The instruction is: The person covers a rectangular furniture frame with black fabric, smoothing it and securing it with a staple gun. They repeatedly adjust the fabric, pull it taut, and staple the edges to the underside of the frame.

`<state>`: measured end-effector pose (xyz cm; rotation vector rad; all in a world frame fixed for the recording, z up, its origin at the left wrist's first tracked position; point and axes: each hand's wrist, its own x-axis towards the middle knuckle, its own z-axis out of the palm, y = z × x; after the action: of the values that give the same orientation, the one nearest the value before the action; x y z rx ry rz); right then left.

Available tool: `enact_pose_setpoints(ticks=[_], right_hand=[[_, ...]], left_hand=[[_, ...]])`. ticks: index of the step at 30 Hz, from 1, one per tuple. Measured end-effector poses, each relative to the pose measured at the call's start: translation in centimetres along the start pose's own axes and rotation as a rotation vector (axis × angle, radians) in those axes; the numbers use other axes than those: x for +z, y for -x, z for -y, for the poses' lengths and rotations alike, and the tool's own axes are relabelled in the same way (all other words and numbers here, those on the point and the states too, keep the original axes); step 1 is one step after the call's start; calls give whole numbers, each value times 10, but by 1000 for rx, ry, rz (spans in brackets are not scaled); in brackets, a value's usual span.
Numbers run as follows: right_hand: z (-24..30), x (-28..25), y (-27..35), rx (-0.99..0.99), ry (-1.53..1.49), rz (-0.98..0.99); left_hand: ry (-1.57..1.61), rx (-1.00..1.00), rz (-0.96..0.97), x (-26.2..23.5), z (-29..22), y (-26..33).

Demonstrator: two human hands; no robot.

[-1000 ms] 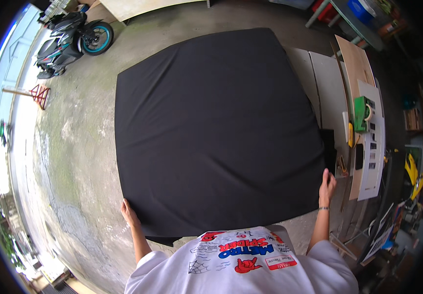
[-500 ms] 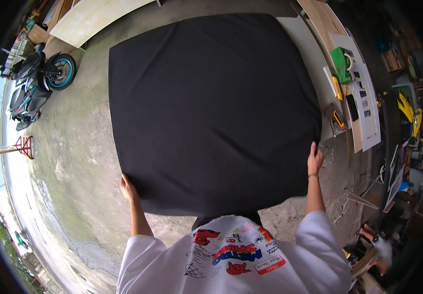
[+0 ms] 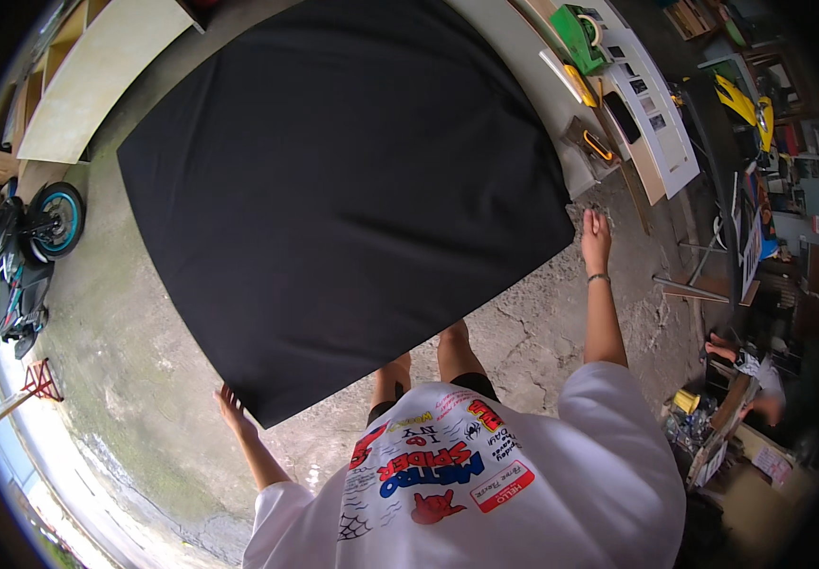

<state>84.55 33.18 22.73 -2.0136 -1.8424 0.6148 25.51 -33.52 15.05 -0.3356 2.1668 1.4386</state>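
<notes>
A large black cloth (image 3: 333, 190) lies spread over a work surface, and its near edge runs at a slant in front of my legs. My left hand (image 3: 233, 410) is beside the cloth's near left corner, fingers stretched out along its edge; whether they touch it is hard to tell. Just off the near right corner, my right hand (image 3: 596, 242) is raised, its fingers loosely extended and apart from the cloth, with nothing visible in it.
Right of the cloth, a pale board (image 3: 651, 104) bears a green tape dispenser (image 3: 580, 38), a yellow cutter (image 3: 580, 83) and a dark phone (image 3: 621, 116). A motorcycle (image 3: 30, 251) stands at left, near a red metal stand (image 3: 42, 379). Another person's hand (image 3: 760, 410) shows at right.
Both hands have let go of the cloth's sides. The cloth's near edge now slants, its right corner farther from me. My view has turned, shifting the surroundings.
</notes>
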Motion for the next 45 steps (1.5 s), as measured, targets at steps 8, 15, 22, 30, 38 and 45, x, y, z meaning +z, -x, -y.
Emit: enact_pose_setpoints(ticks=[8,15,22,30,38,45], right_hand=[[-120,48,-7,385,-772,457],[-148,102,-18,598,-1144,516],[-170,52,-32,174,-888,624],[-107,41,-17,257,-1171,658],[-54,14,-11,-135,-533,430],[-87,5,-50,-557,52,26]], left_hand=[[691,-493,-348,36,151,74],[862,-407,-22,208,204,91],[1291,-39,54,220,136,139],[1129,70,37,249,43,215],[911,-162,-108,233,7,226],[936,-65,4,256,37,242]])
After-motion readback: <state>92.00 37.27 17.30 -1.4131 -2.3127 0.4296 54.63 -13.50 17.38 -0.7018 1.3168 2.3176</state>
